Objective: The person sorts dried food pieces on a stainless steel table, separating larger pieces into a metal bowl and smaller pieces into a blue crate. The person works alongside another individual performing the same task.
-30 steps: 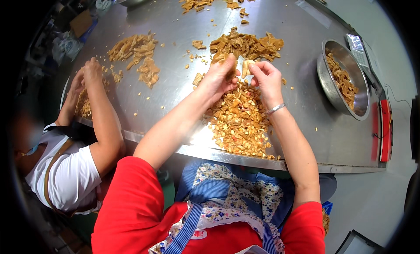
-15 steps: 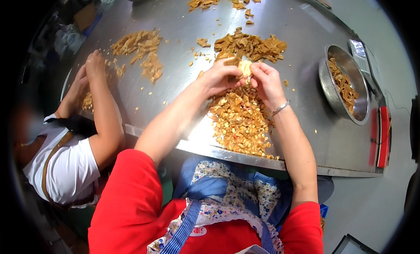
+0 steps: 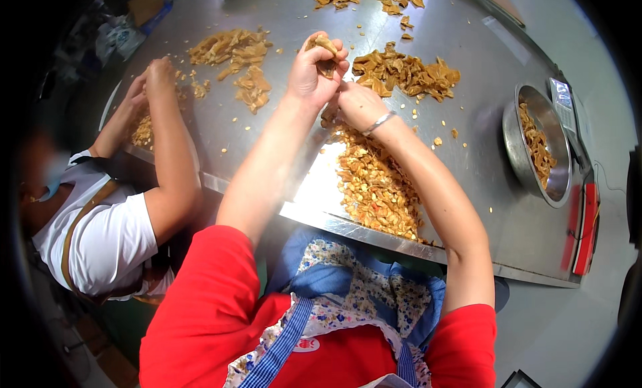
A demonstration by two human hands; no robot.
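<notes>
Your smooth steel worktop [image 3: 483, 167] carries one flaky heap [image 3: 376, 187] before you at its near edge, one round bowl [image 3: 513, 146] near its right. Your left hand [image 3: 314, 74] grips leathery brown material [image 3: 326, 68]; what your right hand [image 3: 361, 106] holds is hidden.

Food piles [image 3: 378, 187] on table [image 3: 471, 167], bowl [image 3: 517, 151] at right

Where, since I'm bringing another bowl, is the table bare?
Mostly bare steel tabletop lies between right forearm and metal bowl and, with scattered bits, between left forearm and co-worker's arm. Crowded: around the right hand, between brown strip heap and golden chip pile.
</notes>
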